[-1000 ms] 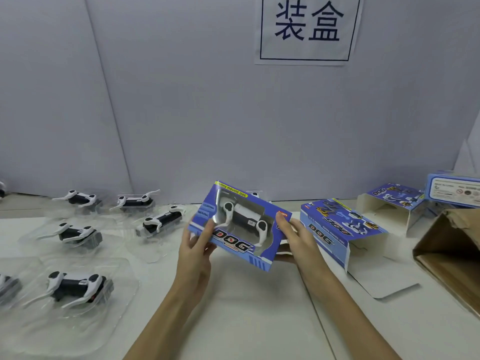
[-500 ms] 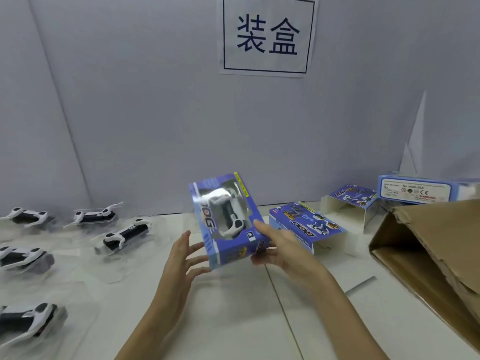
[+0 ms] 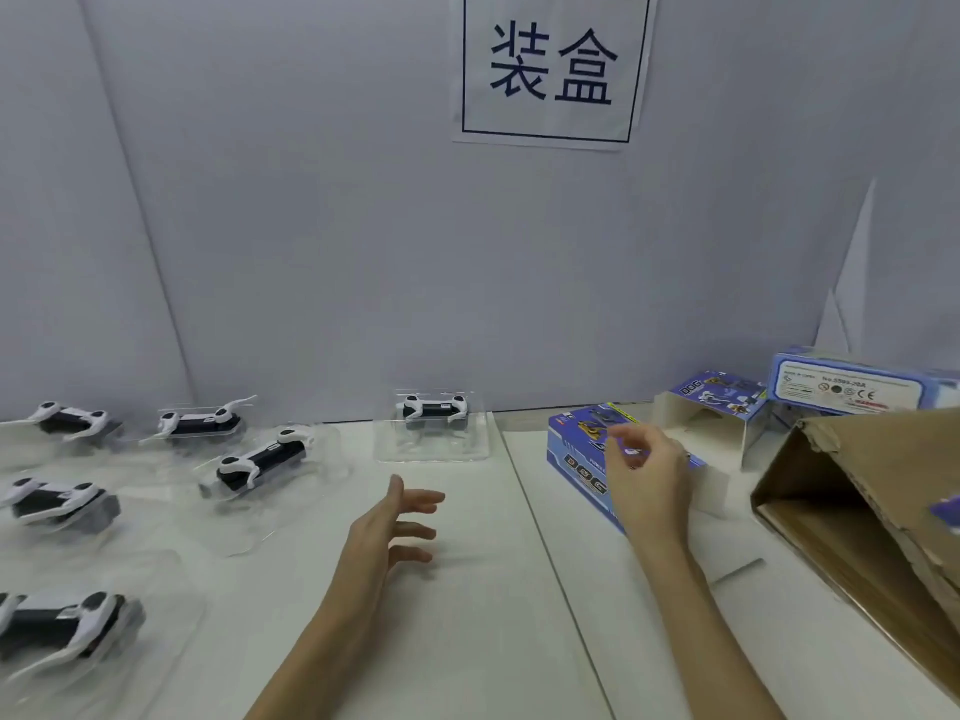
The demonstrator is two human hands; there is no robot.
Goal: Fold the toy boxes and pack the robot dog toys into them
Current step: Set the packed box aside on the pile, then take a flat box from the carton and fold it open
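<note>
Right of centre, the right hand (image 3: pixel 647 472), fingers loosely curled and apparently empty, nears the blue folded cardboard toy box (image 3: pixel 582 462); light, crushable, best gripped by its edges.

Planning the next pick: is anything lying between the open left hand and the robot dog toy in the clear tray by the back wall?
Nothing visible: only bare white table separates the left hand from the black-and-white robot dog toy.

Paper sign (image 3: pixel 553 67) on grey wall (image 3: pixel 311 226); brown cardboard carton (image 3: pixel 872 522) at right.
</note>
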